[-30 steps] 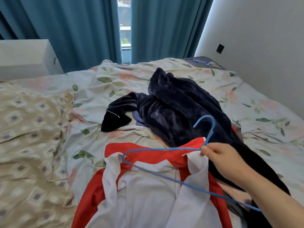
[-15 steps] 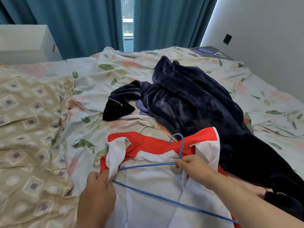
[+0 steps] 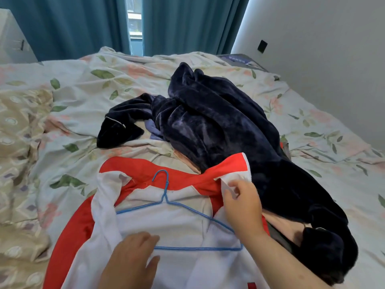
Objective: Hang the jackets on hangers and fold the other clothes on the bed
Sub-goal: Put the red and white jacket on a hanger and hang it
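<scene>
A red and white zip-up jacket (image 3: 179,226) lies on its back at the near end of the bed, spread open so that its white lining faces up and its red collar points away from the person. A thin blue wire hanger (image 3: 198,249) lies flat on that lining, its hook resting on the red collar band and its bottom bar running across the chest. The tip of the hanger's left arm is tucked under the jacket's white left front panel, which is folded over it. The right hand (image 3: 243,207) pinches the white edge of the jacket's right front panel just below the collar, thumb and fingertips closed on the cloth beside the zip, and the hanger's right shoulder passes under its wrist. The left hand (image 3: 131,261) lies on the lining with its fingers loosely curved and the thumb spread. The left end of the bottom bar disappears beneath it, and I cannot tell whether it grips the wire or only rests there. Just beyond the collar a crumpled dark navy velvet garment (image 3: 218,126) is heaped, overlapping the jacket's right shoulder and trailing down the right side, with a scrap of pale blue cloth (image 3: 153,130) showing under it. All this sits on a floral leaf-print sheet (image 3: 83,84); a beige patterned quilt (image 3: 18,142) lies to the left, and teal curtains (image 3: 73,24) hang behind.
</scene>
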Demonstrator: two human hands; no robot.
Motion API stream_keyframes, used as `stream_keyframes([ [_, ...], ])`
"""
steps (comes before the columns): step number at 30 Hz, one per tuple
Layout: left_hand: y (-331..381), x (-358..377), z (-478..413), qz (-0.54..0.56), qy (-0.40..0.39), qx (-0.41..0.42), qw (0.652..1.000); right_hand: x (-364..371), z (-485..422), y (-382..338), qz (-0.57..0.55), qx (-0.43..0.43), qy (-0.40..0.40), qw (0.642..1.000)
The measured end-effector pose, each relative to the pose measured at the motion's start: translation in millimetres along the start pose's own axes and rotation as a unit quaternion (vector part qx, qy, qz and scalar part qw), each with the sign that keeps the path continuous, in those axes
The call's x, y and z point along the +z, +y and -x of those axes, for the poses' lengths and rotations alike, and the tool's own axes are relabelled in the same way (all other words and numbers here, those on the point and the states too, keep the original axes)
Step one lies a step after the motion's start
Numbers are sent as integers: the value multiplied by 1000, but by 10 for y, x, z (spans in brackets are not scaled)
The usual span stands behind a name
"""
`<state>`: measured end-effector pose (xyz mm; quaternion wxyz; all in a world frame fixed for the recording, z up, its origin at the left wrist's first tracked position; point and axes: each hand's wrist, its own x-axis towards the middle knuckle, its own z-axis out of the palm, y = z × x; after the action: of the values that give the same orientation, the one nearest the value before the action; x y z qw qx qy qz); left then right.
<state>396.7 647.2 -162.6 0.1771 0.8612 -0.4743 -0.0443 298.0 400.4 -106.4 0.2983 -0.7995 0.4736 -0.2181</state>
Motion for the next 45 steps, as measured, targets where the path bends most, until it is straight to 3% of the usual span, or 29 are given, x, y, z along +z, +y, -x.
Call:
stream_keyframes([
  [1, 68, 67, -12, 15, -64, 28, 997, -75, 9, 115, 30, 39, 30, 998],
  [3, 147, 146, -56, 33, -119, 31, 992, -132, 11, 300, 56, 117, 28, 991],
  [7, 203, 316, -86, -3, -187, 34, 982, -77, 91, 451, -44, 216, -44, 974],
  [12, 154, 459, -44, 32, -172, -105, 979, 16, -155, 428, 17, 203, -51, 978],
  [18, 81, 484, -108, -36, -163, -104, 980, -94, -492, 578, 69, 206, -62, 974],
  [22, 47, 375, -118, -44, -117, -121, 985, -574, -545, 870, -23, 196, -57, 979],
  [27, 181, 420, -204, -41, -118, -131, 983, -971, -527, 667, -107, 214, -193, 952],
  [31, 430, 462, -135, 79, -153, -126, 977, -604, -276, 194, -186, 202, -285, 918],
  [34, 585, 294, 214, 154, -58, -208, 964, -253, 37, -136, -240, 181, -334, 893],
  [36, 671, 165, 587, 147, 30, -218, 964, -83, 326, -184, -196, 119, -264, 937],
  [38, 761, 87, 968, 139, 61, -196, 969, 0, 754, -138, -119, 19, -163, 979],
  [39, 799, 74, 1138, 147, 48, -182, 971, 36, 993, -91, -100, -31, -175, 979],
  [40, 822, 91, 1295, 145, 28, -170, 974, 75, 1229, -28, -79, -61, -239, 966],
  [43, 790, 168, 1591, 124, -106, -202, 966, 134, 1784, 244, 6, -73, -454, 888],
  [45, 703, 203, 1656, 107, -153, -209, 960, 130, 1951, 465, 57, -109, -462, 878],
])
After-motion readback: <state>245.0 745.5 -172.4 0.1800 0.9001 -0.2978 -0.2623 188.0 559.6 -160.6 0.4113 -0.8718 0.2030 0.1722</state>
